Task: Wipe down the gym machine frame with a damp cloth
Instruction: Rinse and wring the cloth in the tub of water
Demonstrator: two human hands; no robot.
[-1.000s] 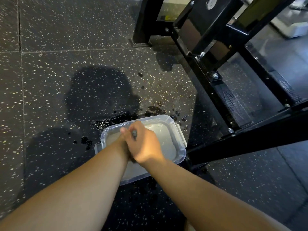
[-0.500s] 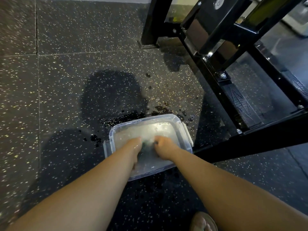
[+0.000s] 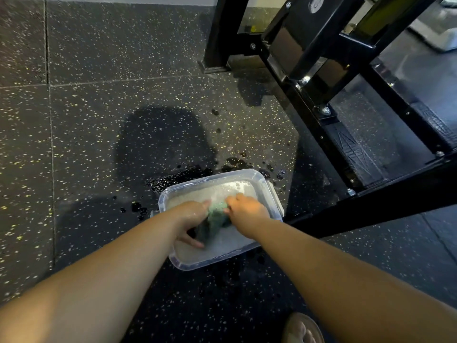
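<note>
We count one tub (image 3: 210, 179), one cloth (image 3: 215, 217), two hands and one machine frame (image 3: 309, 115).

Tub: clear plastic, rectangular with rounded corners and a raised rim. It sits flat on the floor (image 3: 86, 144) and holds cloudy, pale water with a few bubbles near its far wall.

Cloth: inside the tub, at its middle, between the two hands. It is teal-green, bunched into a soft wad and dark where soaked. Its lower part lies in the water and its paler top rises above it.

Left hand (image 3: 191, 217): in the tub on the cloth's left side, wet and shiny, fingers curled round the wad, thumb toward the tub's near wall. It grasps the cloth.

Right hand (image 3: 247, 211): in the tub on the cloth's right side, knuckles up, fingers closed on the cloth's upper end. It too grasps the cloth.

Frame: glossy black square metal tube, joined with silver bolts, standing right of the tub and beyond it. One thick bar runs just beside the tub's right wall; whether they touch we cannot tell. A ribbed black tread plate lies farther right.

Floor: dark rubber tiles flecked with pale specks. Black wet splashes (image 3: 183, 175) spread just beyond the tub's far rim and off its left side.

One foot (image 3: 303, 328) shows nearer than the tub, at the lower edge.
</note>
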